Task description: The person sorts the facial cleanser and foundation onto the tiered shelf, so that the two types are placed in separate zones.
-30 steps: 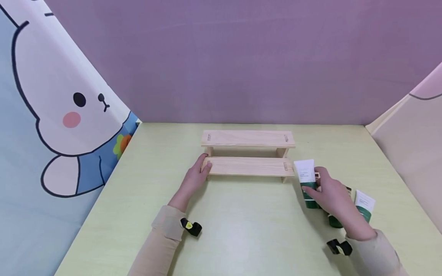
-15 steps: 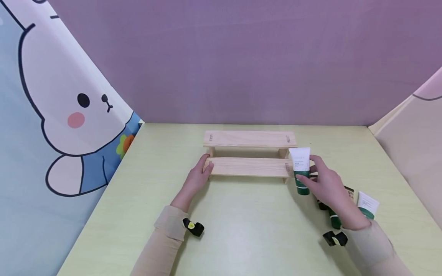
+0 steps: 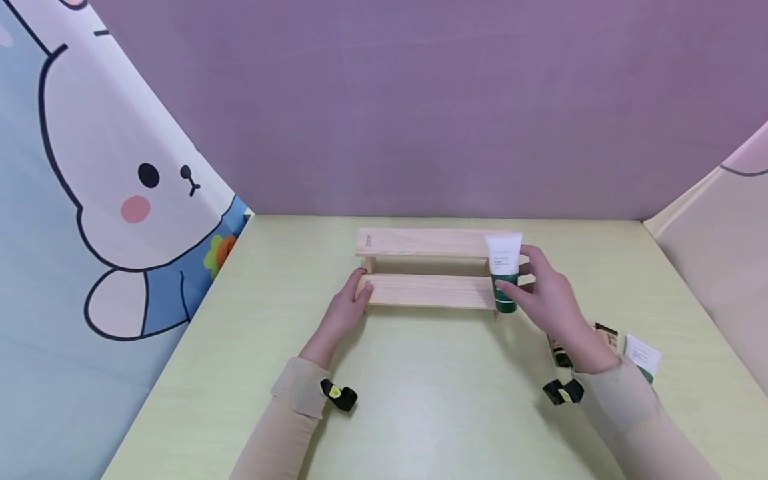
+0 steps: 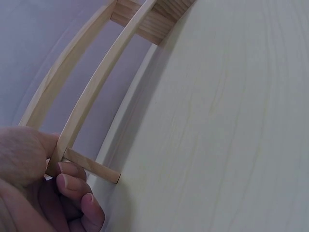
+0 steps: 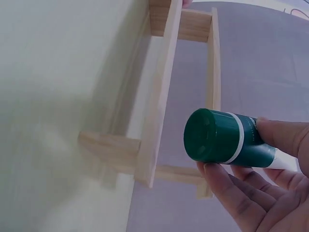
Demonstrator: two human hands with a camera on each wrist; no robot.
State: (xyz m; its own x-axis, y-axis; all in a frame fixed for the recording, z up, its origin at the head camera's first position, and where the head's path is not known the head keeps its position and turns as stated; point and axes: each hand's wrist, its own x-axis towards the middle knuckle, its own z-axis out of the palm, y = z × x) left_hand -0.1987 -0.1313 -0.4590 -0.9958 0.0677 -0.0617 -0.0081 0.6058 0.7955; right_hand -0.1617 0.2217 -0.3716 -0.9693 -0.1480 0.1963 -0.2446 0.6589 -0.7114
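Note:
A two-step wooden rack [image 3: 432, 292] stands on the table. My left hand [image 3: 346, 308] grips the left end of its lower board; in the left wrist view the thumb lies on top and the fingers [image 4: 72, 186] curl beneath. With my right hand [image 3: 549, 297] I hold a white and green squeeze tube [image 3: 504, 257] between thumb and fingers. The tube is upright, cap down, in front of the rack's right end. In the right wrist view its green cap [image 5: 203, 135] appears beside the boards, apart from the lower one.
On the table [image 3: 420, 400] at the right lie another white-topped tube [image 3: 642, 355] and a dark and tan package [image 3: 606, 335], partly hidden by my right forearm. A purple backdrop [image 3: 444, 113] rises behind the table, with a cartoon-print cloth [image 3: 108, 200] at the left.
My right hand has carried the tube up and leftward, from the right of the rack to in front of its right end. The left hand keeps its grip on the lower board.

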